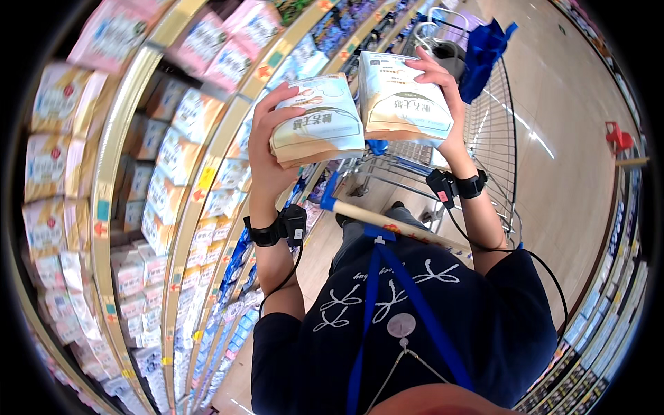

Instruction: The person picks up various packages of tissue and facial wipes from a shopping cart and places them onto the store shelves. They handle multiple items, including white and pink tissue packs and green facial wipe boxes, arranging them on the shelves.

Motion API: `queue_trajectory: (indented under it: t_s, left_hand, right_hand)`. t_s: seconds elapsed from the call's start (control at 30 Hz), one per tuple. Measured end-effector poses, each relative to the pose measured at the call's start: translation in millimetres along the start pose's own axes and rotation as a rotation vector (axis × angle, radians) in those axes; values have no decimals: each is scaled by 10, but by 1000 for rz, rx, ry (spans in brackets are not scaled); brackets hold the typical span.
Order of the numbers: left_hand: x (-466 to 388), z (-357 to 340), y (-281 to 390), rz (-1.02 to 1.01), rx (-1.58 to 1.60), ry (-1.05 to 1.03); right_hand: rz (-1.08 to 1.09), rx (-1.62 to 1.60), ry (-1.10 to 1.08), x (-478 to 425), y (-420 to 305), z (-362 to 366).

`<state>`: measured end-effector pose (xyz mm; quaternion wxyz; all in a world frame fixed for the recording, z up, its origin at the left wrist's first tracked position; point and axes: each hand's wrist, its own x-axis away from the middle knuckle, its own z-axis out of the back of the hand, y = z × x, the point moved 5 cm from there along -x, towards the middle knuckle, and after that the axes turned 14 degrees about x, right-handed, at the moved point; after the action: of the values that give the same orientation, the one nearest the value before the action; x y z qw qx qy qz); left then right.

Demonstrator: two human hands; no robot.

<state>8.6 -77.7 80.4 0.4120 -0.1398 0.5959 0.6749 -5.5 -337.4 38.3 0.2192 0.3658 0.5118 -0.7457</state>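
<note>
My left hand grips a pale blue and tan soft package from its left side, fingers over the top. A like package, also printed in blue and tan, is gripped at its right side by my right hand. Both packs bear writing and are held up side by side, close together, above the front of a wire shopping cart. The palms and thumbs are mostly hidden behind the packs. Each wrist carries a black strapped device with a cable.
Shelves of packaged goods rise along my left, edged by price rails. The cart handle crosses before my waist. A blue bag hangs on the cart's far side. Across the aisle floor are a red stool and more shelves.
</note>
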Motion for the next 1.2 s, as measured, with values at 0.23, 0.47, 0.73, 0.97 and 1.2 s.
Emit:
queue_trajectory:
  t_s: [0.23,0.47,0.73,0.97,1.2]
  left_hand:
    - [507,834,262,16,-44,192]
    - [948,1478,589,3,-129,295]
    - [1495,2292,990,-85,-390,608]
    - [1923,2907,1040,171,-457,874]
    - [2096,3392,817,356,-789,919]
  right_hand:
    - [120,-105,-98,-228,-430,-961]
    - [130,-160,-214,-325,-747,-1788]
    - [203,-175,-221,-501,-1191,-2977]
    - [87,-309,-352,-525,-1396,-3900]
    - [-76,-354,-448,-472,-1249,-4442]
